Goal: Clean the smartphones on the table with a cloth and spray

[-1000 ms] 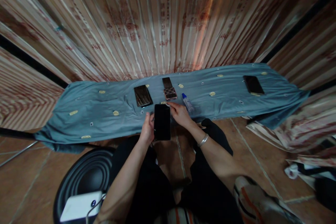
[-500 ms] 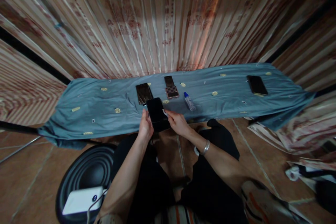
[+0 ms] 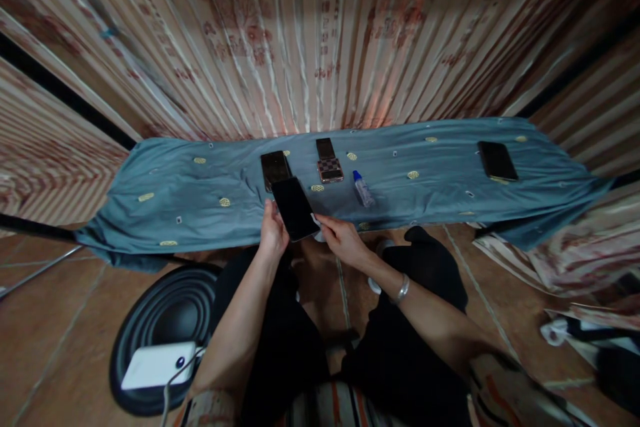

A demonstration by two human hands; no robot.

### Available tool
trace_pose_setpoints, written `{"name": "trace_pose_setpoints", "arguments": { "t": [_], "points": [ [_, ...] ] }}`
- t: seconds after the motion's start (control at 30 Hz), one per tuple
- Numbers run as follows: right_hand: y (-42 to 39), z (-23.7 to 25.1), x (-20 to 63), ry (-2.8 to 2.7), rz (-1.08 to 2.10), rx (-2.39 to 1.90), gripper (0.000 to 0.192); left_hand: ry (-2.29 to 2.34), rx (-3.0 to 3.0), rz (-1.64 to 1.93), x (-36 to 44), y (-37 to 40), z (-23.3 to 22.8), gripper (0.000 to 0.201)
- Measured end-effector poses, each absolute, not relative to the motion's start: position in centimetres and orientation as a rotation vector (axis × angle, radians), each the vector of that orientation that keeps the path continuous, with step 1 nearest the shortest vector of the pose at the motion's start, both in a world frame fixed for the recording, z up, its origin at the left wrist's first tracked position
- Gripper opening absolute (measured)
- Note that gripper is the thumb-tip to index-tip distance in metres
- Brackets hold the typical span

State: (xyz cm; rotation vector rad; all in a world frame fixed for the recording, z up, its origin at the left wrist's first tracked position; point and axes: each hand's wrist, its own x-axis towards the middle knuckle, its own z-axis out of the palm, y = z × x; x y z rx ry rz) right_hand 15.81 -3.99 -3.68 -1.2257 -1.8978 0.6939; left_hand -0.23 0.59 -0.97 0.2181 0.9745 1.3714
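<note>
A black smartphone (image 3: 295,209) with a dark screen is held over the front edge of the cloth-covered table. My left hand (image 3: 273,230) grips it along its left side. At its lower right edge, my right hand (image 3: 344,237) is closed on a small white piece, perhaps a wipe, which touches the phone. Just behind the held phone lies another dark phone (image 3: 274,167), partly covered by it. A flip phone (image 3: 329,161) with a checkered lower half lies unfolded nearby. To its right rests a small clear bottle (image 3: 363,190) with a blue cap.
A blue-green cloth (image 3: 240,173) with yellow prints covers the table. Far right on it lies a dark phone or tablet (image 3: 497,161). A white power bank (image 3: 159,365) with a cable sits on a round black base (image 3: 145,300) at lower left. Striped curtains (image 3: 280,33) hang behind.
The held phone has turned and tilted so its screen faces me more fully. My right hand with the white piece has shifted slightly down along its edge. The view has moved a little.
</note>
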Motion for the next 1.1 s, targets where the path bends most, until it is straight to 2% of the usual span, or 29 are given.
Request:
{"name": "trace_pose_setpoints", "arguments": {
  "t": [0.23, 0.53, 0.8, 1.1],
  "points": [
    [-4.1, -4.3, 16.2, -1.898, 0.727, -1.215, 0.056, 0.971, 0.191, 1.425, -0.4, 1.1, -1.0, 0.043],
    [-3.7, -3.6, 16.9, -2.093, 0.396, -1.152, 0.035, 0.960, 0.139, 1.381, 0.0, 1.0, -0.6, 0.040],
    [-4.1, -2.9, 16.5, -2.192, 0.168, -1.093, 0.031, 0.950, 0.144, 1.332, 0.3, 0.8, -0.3, 0.041],
    [-4.7, -2.3, 15.4, -2.255, 0.068, -1.004, 0.030, 0.950, 0.165, 1.318, 0.8, 0.7, -0.3, 0.043]
  ]
}}
